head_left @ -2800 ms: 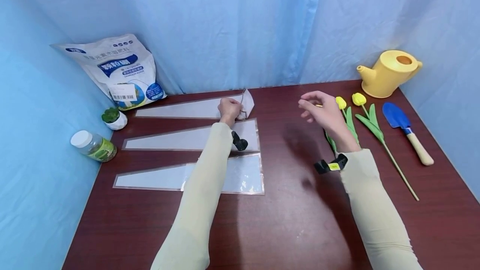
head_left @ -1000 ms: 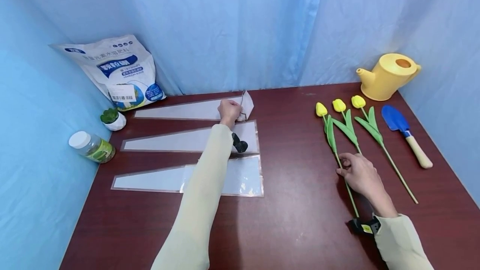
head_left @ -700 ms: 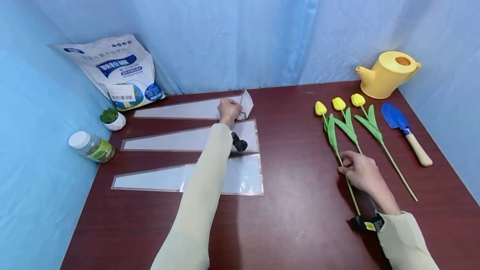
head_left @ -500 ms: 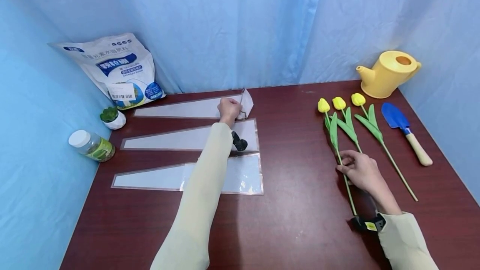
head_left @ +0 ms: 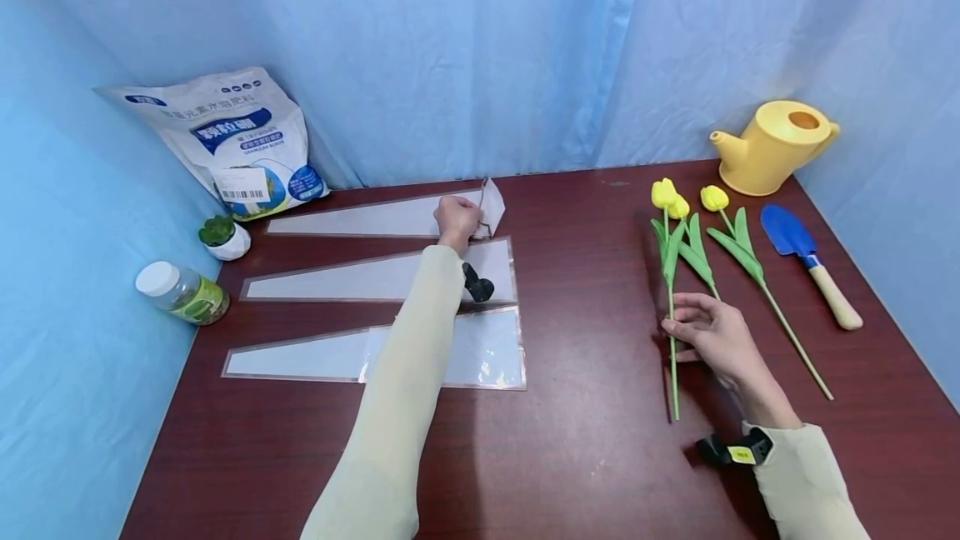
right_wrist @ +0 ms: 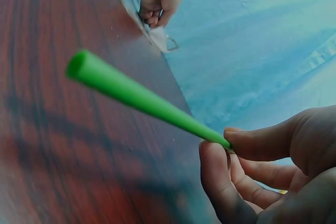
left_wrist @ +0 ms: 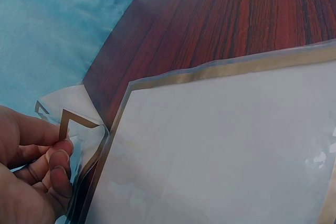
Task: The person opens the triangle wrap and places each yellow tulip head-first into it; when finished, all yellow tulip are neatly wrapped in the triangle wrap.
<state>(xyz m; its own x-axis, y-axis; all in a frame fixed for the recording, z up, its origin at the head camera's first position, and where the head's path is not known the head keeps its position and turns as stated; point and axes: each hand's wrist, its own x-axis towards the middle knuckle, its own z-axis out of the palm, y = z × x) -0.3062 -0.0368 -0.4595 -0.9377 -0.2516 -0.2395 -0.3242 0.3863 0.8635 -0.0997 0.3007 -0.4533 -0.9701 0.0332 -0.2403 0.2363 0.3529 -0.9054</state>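
Tulip stem (right_wrist: 149, 103) between right-hand fingers (right_wrist: 215, 174)

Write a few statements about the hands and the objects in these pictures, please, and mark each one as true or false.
1. The right hand holds a flower by its stem. True.
2. The left hand grips the trowel. False: it pinches a white wrapper.
3. Two other flowers lie on the table. True.
4. The jar has a blue cap. False: its cap is white.
5. The watering can stands upright. True.
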